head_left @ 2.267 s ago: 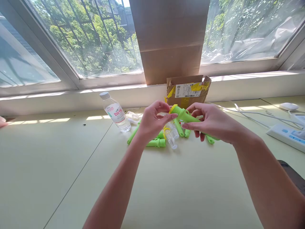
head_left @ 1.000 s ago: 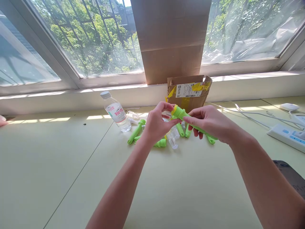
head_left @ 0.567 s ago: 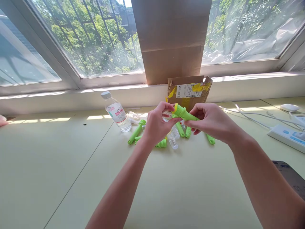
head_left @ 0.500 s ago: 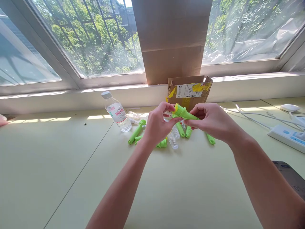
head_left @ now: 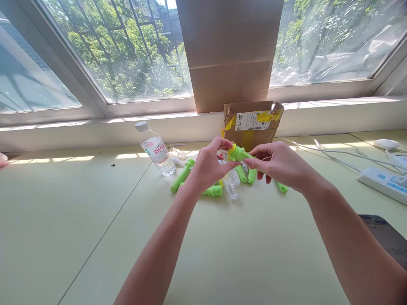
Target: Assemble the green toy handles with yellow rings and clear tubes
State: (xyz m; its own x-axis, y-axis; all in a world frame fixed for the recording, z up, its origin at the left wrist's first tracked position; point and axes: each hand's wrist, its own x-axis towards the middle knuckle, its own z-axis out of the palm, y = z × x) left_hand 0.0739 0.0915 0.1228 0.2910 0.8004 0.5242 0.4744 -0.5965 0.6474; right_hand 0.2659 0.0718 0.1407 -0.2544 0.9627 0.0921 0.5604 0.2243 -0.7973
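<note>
Between my two hands is a green plastic handle (head_left: 241, 153) with a ribbed wide end, held above the table and tilted with that end up to the left. A yellow ring (head_left: 232, 151) sits at this wide end. My left hand (head_left: 210, 163) pinches the ring with thumb and fingertips. The narrower part is gripped by my right hand (head_left: 278, 163), whose fingers hide the tip. Behind and below lie several more green handles (head_left: 182, 176), one with a threaded end (head_left: 217, 191), and clear ribbed plastic caps (head_left: 232, 191).
A water bottle (head_left: 157, 150) stands left of the pile. Behind it all, an open cardboard box (head_left: 251, 120) rests by the window ledge. At right are a power strip (head_left: 383, 182), white cables (head_left: 337, 150) and a dark phone (head_left: 386, 237). Part of another hand (head_left: 4, 160) shows at far left.
Both hands have lowered slightly with the green handle, which has shifted a little down and left. My right fingers have moved along it toward the ring end.
</note>
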